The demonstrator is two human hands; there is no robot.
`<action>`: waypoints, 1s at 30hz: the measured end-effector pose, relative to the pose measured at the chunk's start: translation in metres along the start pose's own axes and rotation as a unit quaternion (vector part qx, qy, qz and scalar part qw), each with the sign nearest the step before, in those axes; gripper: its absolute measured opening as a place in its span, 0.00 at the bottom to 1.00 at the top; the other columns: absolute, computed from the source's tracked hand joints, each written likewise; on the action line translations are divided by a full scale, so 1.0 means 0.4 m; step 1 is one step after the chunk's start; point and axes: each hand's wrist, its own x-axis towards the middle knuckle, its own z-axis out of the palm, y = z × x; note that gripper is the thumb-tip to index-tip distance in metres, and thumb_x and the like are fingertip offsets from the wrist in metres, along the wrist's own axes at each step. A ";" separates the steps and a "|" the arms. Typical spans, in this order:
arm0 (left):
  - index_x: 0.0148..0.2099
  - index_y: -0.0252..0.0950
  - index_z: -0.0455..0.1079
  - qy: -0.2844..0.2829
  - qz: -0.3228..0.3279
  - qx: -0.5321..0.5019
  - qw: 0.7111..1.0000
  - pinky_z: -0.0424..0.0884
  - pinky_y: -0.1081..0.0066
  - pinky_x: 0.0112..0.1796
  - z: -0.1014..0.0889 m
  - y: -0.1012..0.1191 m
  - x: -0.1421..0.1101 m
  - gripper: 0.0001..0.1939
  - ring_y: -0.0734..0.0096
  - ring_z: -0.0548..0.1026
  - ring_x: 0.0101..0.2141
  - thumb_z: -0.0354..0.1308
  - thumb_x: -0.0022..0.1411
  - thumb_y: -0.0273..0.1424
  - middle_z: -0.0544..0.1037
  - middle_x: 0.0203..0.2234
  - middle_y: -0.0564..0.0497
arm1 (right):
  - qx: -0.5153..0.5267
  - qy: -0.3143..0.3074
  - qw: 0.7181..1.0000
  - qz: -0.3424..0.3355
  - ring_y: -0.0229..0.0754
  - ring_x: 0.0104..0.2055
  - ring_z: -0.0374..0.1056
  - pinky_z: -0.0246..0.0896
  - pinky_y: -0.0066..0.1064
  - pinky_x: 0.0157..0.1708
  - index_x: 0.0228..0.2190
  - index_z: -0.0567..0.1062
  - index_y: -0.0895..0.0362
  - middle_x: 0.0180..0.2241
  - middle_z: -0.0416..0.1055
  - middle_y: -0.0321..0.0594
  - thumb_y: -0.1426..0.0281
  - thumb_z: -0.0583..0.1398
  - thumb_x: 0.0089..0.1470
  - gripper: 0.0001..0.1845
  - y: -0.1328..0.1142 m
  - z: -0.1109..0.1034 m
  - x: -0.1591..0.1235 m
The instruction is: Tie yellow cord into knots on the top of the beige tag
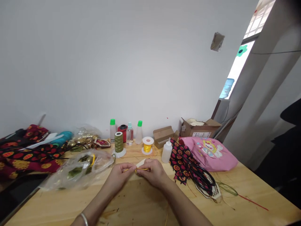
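Over the middle of the wooden table (pixel 136 204), my left hand (pixel 121 175) pinches a thin yellow cord (pixel 143 169) between thumb and fingers. My right hand (pixel 154 172) grips the same cord close by, fingertips nearly meeting the left ones. A small loop or knot seems to lie between the fingers, too small to make out. Just behind the fingertips shows a pale flat piece (pixel 140 163), partly covered by my right hand. Beyond the hands stands a white spool of yellow cord (pixel 147 147), and right of it a white squeeze bottle (pixel 166 152).
A green thread cone (pixel 118 142) and several bottles line the wall. On the left lie a clear plastic bag (pixel 80 169) and patterned cloth (pixel 28 153). To the right are dark patterned fabric (pixel 180 157), black cords (pixel 202 175), a pink bag (pixel 211 153) and cardboard boxes (pixel 164 136).
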 end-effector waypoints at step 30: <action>0.27 0.30 0.72 -0.025 -0.027 -0.043 0.998 0.60 0.78 0.22 0.018 -0.009 -0.008 0.12 0.77 0.67 0.19 0.60 0.39 0.33 0.75 0.20 0.50 | 0.192 0.091 0.972 0.104 0.32 0.20 0.56 0.49 0.21 0.20 0.20 0.75 0.61 0.16 0.63 0.35 0.67 0.54 0.45 0.13 0.011 0.037 0.010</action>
